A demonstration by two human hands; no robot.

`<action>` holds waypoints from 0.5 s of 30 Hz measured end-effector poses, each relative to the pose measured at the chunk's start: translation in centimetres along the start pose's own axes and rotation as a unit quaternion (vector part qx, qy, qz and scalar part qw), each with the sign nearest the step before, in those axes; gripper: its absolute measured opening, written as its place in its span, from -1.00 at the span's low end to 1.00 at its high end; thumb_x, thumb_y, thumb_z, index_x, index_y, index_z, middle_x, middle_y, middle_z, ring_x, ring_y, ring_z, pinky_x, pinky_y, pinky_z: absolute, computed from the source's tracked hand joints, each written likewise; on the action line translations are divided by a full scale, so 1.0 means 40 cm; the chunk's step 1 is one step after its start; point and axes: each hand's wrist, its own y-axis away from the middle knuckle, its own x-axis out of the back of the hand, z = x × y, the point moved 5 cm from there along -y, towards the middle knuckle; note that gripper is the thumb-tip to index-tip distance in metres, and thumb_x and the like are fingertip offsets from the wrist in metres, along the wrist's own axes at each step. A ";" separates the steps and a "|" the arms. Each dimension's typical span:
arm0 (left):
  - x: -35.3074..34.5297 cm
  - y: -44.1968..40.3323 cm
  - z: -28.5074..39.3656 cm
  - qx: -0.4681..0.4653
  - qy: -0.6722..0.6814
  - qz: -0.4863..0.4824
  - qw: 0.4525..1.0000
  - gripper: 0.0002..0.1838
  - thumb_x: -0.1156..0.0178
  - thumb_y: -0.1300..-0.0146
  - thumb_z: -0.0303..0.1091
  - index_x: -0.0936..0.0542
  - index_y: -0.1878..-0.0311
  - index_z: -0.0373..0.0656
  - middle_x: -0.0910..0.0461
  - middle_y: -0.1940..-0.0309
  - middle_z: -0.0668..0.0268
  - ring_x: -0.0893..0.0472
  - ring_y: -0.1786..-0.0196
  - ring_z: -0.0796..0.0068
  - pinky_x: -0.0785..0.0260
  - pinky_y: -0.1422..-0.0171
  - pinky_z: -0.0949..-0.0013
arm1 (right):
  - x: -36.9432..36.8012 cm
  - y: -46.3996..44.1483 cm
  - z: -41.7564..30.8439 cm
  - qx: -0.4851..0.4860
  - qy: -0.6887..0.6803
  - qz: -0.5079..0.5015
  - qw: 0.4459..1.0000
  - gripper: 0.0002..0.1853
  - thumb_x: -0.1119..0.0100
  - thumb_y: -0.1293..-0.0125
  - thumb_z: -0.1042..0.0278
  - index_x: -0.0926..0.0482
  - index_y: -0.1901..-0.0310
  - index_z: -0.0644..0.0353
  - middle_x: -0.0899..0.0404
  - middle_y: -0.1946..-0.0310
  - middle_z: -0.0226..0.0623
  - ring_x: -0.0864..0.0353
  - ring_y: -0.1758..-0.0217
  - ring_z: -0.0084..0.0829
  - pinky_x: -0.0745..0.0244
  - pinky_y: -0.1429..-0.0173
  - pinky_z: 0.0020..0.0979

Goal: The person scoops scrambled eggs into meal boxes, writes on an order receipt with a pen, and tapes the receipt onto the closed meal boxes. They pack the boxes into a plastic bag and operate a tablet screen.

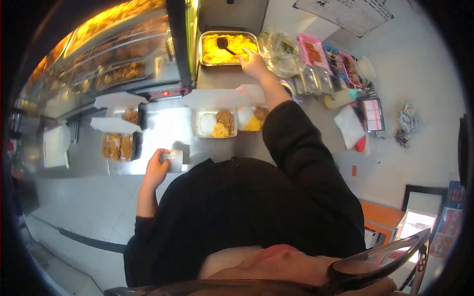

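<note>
My right hand (254, 65) reaches to the front right corner of a metal tray (201, 55) heaped with yellow food that looks like scrambled egg. Its fingers are closed round the handle end of a black serving spoon (223, 43), whose bowl rests on the food. Down at the counter's near edge, my left hand (158, 166) pinches a white paper slip (175, 159). Between the hands stands an open takeaway box (197, 129) with rice, fried chicken and yellow food. A second, similar box (250, 130) sits beside it, partly covered by my right sleeve.
Open boxes of fried chicken (117, 147) stand on the steel counter (160, 121) at left. Behind them is a lit glass food cabinet (123, 44). To the right lie a clear plastic bag (281, 52), a pink tray (313, 52), a bottle (338, 99) and a white packet (349, 128).
</note>
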 end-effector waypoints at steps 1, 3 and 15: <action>-0.013 0.002 0.000 0.015 0.014 -0.006 1.000 -0.70 0.00 -0.16 -0.61 -0.48 0.04 -0.16 -0.52 0.36 0.27 -0.49 0.35 0.53 -0.38 0.27 0.40 | 0.031 -0.001 0.015 0.013 -0.071 0.020 0.997 -0.63 -0.16 -0.28 0.22 -0.61 -0.05 0.23 -0.63 0.05 0.07 -0.61 -0.03 0.00 -0.48 -0.13 -0.17; -0.043 -0.008 0.000 0.046 0.045 -0.008 0.998 -0.71 0.00 -0.16 -0.62 -0.49 0.05 -0.17 -0.53 0.36 0.28 -0.49 0.35 0.53 -0.37 0.27 0.41 | 0.093 0.010 0.115 -0.042 -0.089 0.000 0.995 -0.69 -0.16 -0.27 0.24 -0.65 0.02 0.18 -0.64 0.08 0.04 -0.63 0.01 0.00 -0.50 -0.12 -0.14; -0.277 -0.042 0.211 0.146 -0.041 0.013 0.988 -0.72 -0.03 -0.19 -0.61 -0.50 0.02 -0.23 -0.57 0.23 0.25 -0.54 0.17 0.46 -0.43 0.03 0.38 | 0.030 -0.172 0.872 -0.301 0.165 -0.087 0.935 -0.63 -0.16 -0.19 0.05 -0.68 0.06 0.06 -0.66 0.07 -0.02 -0.62 -0.06 0.01 -0.50 -0.13 -0.12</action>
